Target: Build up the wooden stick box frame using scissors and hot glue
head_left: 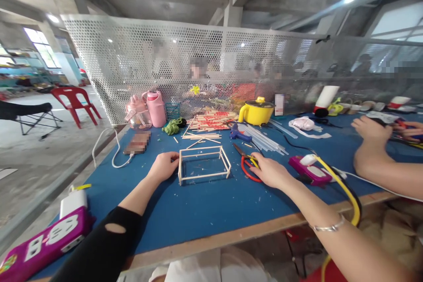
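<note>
A box-shaped frame of thin wooden sticks (pixel 205 177) stands on the blue tabletop in front of me. My left hand (pixel 164 166) is at its left end, with curled fingers gripping the upper left corner; the thumb is partly hidden. To the right of the frame, scissors (pixel 247 169) with red and yellow on the handles lie with dark blades pointing away to the left. My right hand (pixel 269 171) has its fingers closed on the handles, palm down. Just beyond the scissors is a blue glue gun (pixel 240 134).
Loose wooden sticks (pixel 211 121), clear glue sticks (pixel 264 137) and a yellow pot (pixel 257 112) stand farther back. A phone (pixel 138 142) and pink bottle (pixel 156 109) are on the left. Purple power strips (pixel 310 170) lie on both sides. A co-worker's hand (pixel 372 134) is at right.
</note>
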A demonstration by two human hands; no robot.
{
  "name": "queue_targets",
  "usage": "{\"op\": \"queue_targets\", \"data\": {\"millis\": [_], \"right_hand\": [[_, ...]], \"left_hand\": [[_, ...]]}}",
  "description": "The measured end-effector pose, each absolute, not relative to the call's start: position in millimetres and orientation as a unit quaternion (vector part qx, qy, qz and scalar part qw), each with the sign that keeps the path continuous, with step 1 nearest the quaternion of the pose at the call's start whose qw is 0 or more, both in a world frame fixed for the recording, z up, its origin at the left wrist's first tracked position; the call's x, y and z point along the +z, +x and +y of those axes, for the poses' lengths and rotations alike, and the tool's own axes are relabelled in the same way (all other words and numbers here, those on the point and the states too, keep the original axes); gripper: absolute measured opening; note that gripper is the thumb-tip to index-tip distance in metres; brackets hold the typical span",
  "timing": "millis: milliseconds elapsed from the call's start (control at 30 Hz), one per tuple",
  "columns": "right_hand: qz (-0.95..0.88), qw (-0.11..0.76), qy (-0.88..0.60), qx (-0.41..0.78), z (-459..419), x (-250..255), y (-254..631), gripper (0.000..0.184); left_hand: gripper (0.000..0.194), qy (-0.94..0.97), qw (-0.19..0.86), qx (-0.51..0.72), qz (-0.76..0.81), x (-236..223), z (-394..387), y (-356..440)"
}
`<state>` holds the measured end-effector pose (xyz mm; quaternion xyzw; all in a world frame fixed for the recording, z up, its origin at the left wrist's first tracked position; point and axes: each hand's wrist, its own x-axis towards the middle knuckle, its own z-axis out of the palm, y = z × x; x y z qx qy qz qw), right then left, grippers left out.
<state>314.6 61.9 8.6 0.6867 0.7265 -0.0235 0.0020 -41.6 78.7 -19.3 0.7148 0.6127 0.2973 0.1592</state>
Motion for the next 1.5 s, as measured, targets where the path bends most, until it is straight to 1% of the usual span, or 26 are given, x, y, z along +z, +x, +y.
{"op": "queue_targets", "data": {"millis": [200,333,467,600,700,767,833,933,1100,1167,1233,1267,1300,1367,1433,1500], "right_hand": [[0.729,0.033,0.681,-0.06,79,16,322,0.056],[0.724,0.058,0.685,-0.064,92,21,319,0.045],[0.712,0.048,0.7,-0.035,91,28,316,0.053],[0.715,0.026,0.698,-0.027,86,34,321,0.037],[0.716,0.013,0.697,-0.032,89,35,327,0.034],[0.719,-0.002,0.694,-0.037,95,37,327,0.035],[0.724,-0.032,0.688,-0.036,103,40,322,0.033],[0.738,-0.117,0.664,-0.026,115,45,303,0.028],[0.747,-0.283,0.601,-0.025,116,48,272,0.025],[0.749,-0.328,0.575,-0.031,106,51,268,0.024],[0.751,-0.361,0.553,-0.033,90,56,265,0.024],[0.754,-0.372,0.54,-0.038,81,59,262,0.022],[0.768,-0.364,0.525,-0.052,72,63,257,0.021],[0.82,-0.293,0.481,-0.103,56,68,239,0.016],[0.868,-0.189,0.436,-0.148,50,71,213,0.01],[0.88,-0.129,0.432,-0.149,54,70,186,0.011]], "left_hand": [[0.032,0.713,0.167,0.3,0.612,-23,81,-45],[0.032,0.709,0.177,0.301,0.613,-25,83,-46],[0.033,0.692,0.19,0.31,0.623,-24,83,-51],[0.031,0.649,0.19,0.356,0.645,-22,83,-56],[0.029,0.622,0.211,0.397,0.642,-18,82,-56],[0.026,0.609,0.253,0.415,0.626,-15,81,-56],[0.024,0.591,0.312,0.434,0.605,-12,79,-56],[0.028,0.544,0.389,0.485,0.563,-7,76,-57],[0.03,0.484,0.439,0.558,0.511,6,71,-59],[0.048,0.472,0.441,0.58,0.496,10,72,-59],[0.065,0.455,0.389,0.609,0.52,11,75,-60],[0.066,0.444,0.351,0.616,0.547,10,77,-60],[0.063,0.433,0.315,0.615,0.579,7,79,-60],[0.057,0.417,0.284,0.584,0.636,-2,83,-59],[0.054,0.415,0.312,0.551,0.653,-12,86,-55],[0.049,0.426,0.342,0.524,0.654,-20,85,-49]]}}
